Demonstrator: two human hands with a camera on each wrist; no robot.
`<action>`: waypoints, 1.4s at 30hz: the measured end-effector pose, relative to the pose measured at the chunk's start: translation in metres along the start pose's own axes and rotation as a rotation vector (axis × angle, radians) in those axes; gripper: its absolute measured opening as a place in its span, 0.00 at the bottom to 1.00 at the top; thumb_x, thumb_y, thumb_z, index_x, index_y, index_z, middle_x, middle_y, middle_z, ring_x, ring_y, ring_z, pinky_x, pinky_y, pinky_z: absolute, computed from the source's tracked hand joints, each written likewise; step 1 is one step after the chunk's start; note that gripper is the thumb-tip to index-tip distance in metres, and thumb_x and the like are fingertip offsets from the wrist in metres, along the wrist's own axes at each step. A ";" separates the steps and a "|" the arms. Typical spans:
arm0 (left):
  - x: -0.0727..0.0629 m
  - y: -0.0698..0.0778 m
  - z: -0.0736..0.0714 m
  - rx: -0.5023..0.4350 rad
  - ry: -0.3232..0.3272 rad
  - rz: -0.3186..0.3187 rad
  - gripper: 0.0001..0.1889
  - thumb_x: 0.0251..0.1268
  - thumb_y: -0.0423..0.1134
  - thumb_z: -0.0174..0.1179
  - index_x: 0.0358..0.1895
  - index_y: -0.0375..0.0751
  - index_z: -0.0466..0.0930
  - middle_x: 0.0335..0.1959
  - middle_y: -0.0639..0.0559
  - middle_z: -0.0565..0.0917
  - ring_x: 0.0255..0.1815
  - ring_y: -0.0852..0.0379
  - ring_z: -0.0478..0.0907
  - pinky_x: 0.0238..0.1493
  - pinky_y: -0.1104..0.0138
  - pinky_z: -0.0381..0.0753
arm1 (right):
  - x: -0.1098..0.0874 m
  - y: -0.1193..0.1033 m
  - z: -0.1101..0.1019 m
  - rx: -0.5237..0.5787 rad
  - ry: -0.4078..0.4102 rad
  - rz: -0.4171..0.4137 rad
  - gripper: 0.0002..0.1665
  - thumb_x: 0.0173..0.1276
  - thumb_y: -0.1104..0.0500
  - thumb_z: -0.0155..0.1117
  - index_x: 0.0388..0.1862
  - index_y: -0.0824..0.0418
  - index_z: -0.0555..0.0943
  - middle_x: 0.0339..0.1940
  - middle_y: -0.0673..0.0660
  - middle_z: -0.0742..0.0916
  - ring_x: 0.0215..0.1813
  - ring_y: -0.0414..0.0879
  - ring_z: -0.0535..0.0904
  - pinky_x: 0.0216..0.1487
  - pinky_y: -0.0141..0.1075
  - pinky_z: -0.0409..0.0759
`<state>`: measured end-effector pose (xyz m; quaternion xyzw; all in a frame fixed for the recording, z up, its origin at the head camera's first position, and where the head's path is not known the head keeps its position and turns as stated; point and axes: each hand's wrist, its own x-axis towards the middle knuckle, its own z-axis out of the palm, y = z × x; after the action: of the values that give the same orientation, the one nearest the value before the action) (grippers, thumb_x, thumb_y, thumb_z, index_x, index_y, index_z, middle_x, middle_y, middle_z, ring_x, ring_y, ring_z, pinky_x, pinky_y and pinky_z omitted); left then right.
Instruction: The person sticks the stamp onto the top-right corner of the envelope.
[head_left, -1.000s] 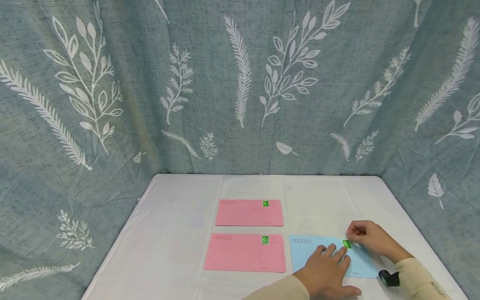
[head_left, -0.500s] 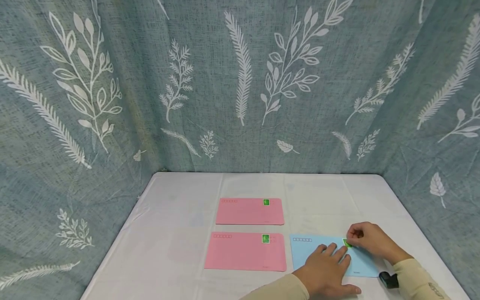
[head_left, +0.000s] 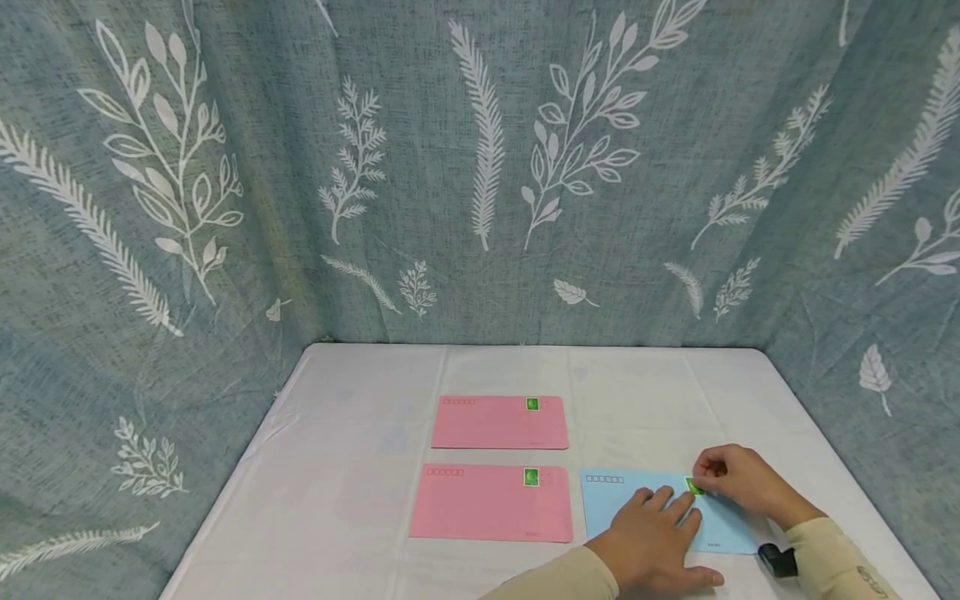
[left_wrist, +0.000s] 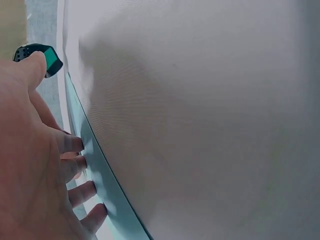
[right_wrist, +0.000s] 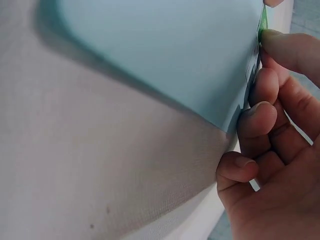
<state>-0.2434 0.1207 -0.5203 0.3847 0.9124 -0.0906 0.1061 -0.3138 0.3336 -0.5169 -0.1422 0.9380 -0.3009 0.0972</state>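
A light blue envelope [head_left: 723, 529] lies at the right front of the table. My left hand [head_left: 652, 542] rests on it with spread fingers, fingertips near a green stamp [head_left: 692, 483] at its upper right. My right hand [head_left: 742, 479] pinches at that stamp with curled fingers, its thumb covering part of it. In the right wrist view the thumb tip [right_wrist: 275, 42] presses against the green stamp [right_wrist: 263, 22], and the other fingers bend along the envelope's edge. The left wrist view has the left hand's fingers [left_wrist: 77, 165] over the blue envelope [left_wrist: 107, 185].
Two pink envelopes [head_left: 491, 517] [head_left: 498, 429] lie to the left, one behind the other, each bearing a green stamp. A black wrist device [head_left: 777, 560] sits by the right sleeve. A leaf-patterned curtain [head_left: 420, 167] borders the white table [head_left: 337, 483].
The right thumb has moved slightly down onto the stamp and now covers part of it. The left hand has stayed on the blue envelope; the view has shifted a little.
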 end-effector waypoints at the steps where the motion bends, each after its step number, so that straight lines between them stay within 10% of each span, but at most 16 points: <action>1: 0.000 0.000 -0.001 -0.006 -0.007 0.001 0.44 0.76 0.81 0.23 0.88 0.69 0.53 0.86 0.73 0.50 0.84 0.69 0.48 0.78 0.67 0.58 | 0.000 0.000 0.000 0.007 -0.004 0.001 0.06 0.70 0.64 0.72 0.33 0.57 0.85 0.27 0.47 0.81 0.32 0.44 0.75 0.35 0.36 0.73; 42: 0.003 0.000 0.001 0.020 -0.001 0.003 0.43 0.76 0.81 0.24 0.88 0.69 0.53 0.85 0.73 0.49 0.83 0.69 0.51 0.75 0.68 0.61 | 0.000 0.001 0.002 -0.017 -0.023 -0.040 0.09 0.70 0.64 0.74 0.33 0.57 0.82 0.27 0.48 0.78 0.31 0.41 0.73 0.33 0.35 0.72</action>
<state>-0.2453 0.1227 -0.5218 0.3871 0.9109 -0.0995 0.1028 -0.3134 0.3336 -0.5188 -0.1652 0.9363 -0.2931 0.1007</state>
